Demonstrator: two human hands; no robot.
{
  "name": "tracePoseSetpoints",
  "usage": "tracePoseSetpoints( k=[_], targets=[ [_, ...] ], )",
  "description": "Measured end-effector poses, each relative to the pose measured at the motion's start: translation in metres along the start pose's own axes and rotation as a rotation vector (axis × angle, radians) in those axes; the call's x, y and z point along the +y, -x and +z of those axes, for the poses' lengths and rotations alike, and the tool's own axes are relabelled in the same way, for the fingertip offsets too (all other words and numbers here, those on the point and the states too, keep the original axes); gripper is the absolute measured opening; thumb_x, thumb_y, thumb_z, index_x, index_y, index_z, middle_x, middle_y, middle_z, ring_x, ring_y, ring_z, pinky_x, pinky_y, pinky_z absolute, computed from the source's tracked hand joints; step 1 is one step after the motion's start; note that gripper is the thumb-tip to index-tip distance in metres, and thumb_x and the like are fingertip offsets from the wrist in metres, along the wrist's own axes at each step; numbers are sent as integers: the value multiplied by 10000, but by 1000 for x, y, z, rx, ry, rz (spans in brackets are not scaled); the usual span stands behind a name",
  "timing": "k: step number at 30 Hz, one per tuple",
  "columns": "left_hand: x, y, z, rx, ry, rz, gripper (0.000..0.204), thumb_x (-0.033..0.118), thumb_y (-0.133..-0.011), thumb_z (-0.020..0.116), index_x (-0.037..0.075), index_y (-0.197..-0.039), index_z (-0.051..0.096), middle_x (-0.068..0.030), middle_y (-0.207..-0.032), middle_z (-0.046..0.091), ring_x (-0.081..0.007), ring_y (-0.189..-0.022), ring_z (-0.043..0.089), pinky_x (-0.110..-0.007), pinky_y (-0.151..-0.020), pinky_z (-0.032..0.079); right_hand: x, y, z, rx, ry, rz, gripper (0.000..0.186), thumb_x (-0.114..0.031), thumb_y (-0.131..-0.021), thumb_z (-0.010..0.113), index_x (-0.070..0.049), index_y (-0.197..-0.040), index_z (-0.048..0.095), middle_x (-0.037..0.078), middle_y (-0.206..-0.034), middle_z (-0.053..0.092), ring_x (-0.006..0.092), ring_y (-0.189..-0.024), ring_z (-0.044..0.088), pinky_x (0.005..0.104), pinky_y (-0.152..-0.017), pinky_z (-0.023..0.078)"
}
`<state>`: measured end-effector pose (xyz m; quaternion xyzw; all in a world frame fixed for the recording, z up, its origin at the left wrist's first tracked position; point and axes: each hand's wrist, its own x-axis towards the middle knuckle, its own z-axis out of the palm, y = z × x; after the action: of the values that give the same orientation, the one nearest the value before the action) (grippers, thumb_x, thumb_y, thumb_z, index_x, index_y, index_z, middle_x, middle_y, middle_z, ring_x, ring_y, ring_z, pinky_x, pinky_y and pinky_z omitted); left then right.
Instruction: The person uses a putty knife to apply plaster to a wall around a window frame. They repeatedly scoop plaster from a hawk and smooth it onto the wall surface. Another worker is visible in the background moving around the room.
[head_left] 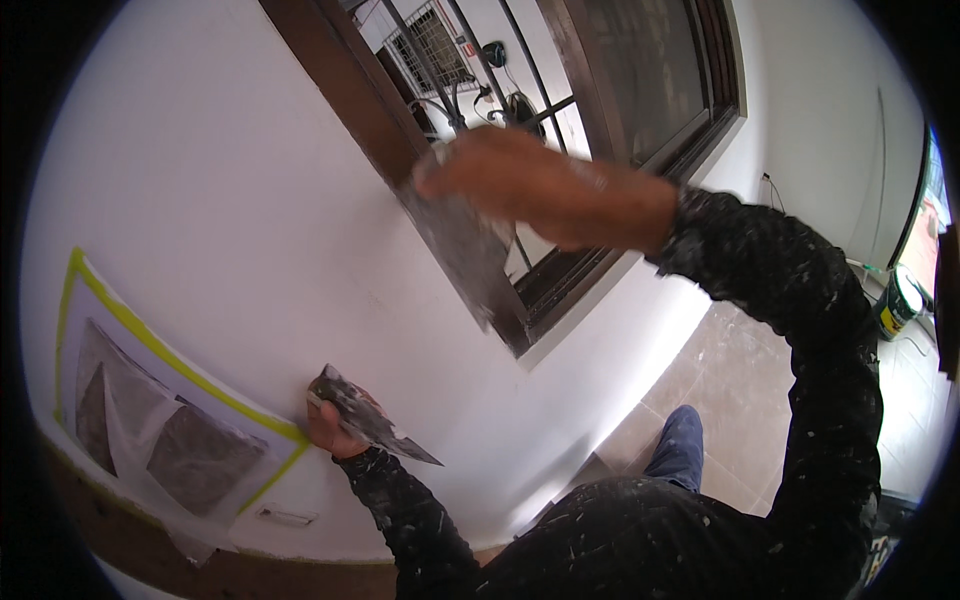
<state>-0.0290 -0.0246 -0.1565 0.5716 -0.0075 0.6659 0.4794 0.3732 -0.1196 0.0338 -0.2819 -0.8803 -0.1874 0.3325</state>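
Observation:
My right hand (545,185), smeared by motion, is raised in front of the window's lower left corner. It is closed around the top of a grey-bladed putty knife (465,250), whose blade hangs down over the brown window frame (385,125). Whether that blade touches the frame or the wall cannot be made out. Lower and to the left, my left hand (332,425) grips a second putty knife (375,412) close to the white wall (290,240). Grey-white filler cakes its blade, which slants down to the right.
Yellow-green tape (150,335) borders a plastic-covered recess in the wall at left. Below it sits a wall socket plate (287,517). Dark window bars (465,50) cross the opening. A paint bucket (898,300) stands far right. Tiled floor (735,375) stretches beside my leg.

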Motion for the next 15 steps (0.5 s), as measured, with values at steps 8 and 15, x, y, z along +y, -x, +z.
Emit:
tracePoseSetpoints(
  k=[8,15],
  targets=[
    [4,6,2,239,-352,82,393,304,-923,643,5,-1172,590,-138,-850,677,-215,-596,638,-324,-476,524,-69,47,-36,288,-350,505,374,-4,-894,582,-19,-1267,607,136,-922,692,175,-738,652,293,-589,537],
    [23,14,43,119,-102,-321,446,270,-862,721,-56,-1143,605,-125,-1045,676,-221,-907,667,-370,-799,553,-111,133,37,353,-222,210,420,-10,-869,611,-69,-1284,586,88,-1260,651,226,-1117,647,398,-944,501]
  ],
)
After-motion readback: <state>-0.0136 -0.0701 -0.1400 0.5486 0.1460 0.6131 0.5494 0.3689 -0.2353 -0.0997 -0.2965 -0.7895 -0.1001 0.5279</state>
